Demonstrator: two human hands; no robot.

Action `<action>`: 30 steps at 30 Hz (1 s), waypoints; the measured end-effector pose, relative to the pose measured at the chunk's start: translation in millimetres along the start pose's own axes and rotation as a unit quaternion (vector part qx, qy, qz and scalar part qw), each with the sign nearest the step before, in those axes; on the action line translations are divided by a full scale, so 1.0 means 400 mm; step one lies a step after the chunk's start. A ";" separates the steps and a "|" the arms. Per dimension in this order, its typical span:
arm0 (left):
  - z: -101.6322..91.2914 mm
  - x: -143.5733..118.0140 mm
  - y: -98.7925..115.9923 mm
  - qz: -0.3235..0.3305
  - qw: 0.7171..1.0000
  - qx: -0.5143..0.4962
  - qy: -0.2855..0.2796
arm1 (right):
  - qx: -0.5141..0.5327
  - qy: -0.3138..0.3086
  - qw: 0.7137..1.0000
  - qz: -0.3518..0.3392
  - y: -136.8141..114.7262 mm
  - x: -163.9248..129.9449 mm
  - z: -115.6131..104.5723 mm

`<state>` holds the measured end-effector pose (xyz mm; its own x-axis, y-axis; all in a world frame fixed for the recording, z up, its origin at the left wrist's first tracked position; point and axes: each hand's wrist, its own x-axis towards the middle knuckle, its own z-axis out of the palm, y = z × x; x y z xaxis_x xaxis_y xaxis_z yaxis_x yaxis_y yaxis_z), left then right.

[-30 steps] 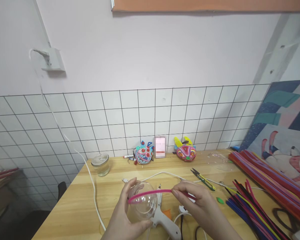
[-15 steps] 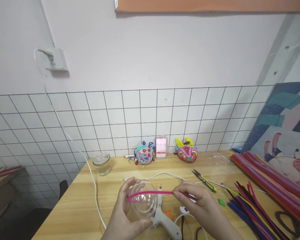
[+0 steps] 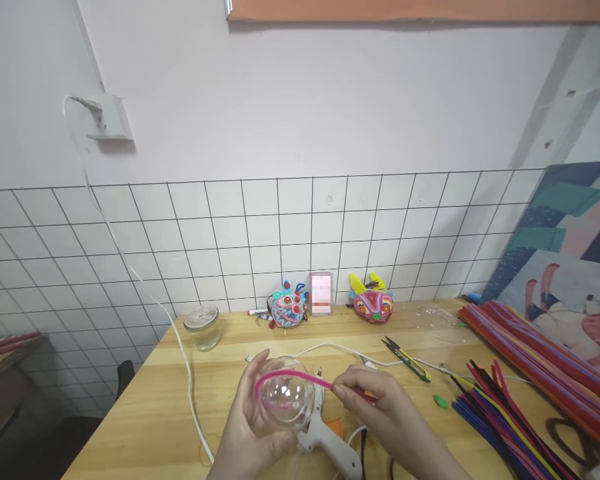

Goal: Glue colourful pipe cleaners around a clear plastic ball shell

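My left hand (image 3: 254, 423) is closed around a clear, round plastic ball (image 3: 286, 400), its fingers behind and its thumb along the lower edge. A pink pipe cleaner (image 3: 293, 373) curves over the front of the ball and bends round its left side. Between thumb and fingertips, my right hand (image 3: 375, 397) pinches the pipe cleaner's free part, just right of the ball. Beneath the hands lies a white glue gun (image 3: 325, 440) with an orange trigger, partly hidden by the ball and my left hand.
Yellow-green thread snips (image 3: 406, 358) lie right of centre. Colourful pipe cleaners (image 3: 500, 413) are bundled at the right. A lidded glass jar (image 3: 203, 328) stands at the left, near a white cable (image 3: 189, 380). Two decorated animal-face ornaments (image 3: 287, 308) sit by the tiled wall.
My right hand has moved left and slightly down toward the ball. The pink pipe cleaner now bends more closely over the ball's top. My left hand still holds the ball.
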<state>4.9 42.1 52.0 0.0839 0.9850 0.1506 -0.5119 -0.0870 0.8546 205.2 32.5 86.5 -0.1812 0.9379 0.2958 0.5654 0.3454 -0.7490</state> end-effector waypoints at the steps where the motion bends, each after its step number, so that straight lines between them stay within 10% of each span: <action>1: 0.000 0.001 -0.001 -0.006 1.000 -0.008 0.002 | 0.003 -0.004 1.000 0.002 -0.002 0.000 0.003; 30: 0.003 0.008 -0.028 -0.092 0.967 -0.235 0.032 | 0.015 -0.027 0.999 0.033 -0.001 -0.005 0.122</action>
<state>11.9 46.3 43.3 0.1662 0.9857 -0.0265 -0.8260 0.1538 0.5422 166.1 32.0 57.4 -0.1876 0.9588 0.2133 0.5534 0.2826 -0.7835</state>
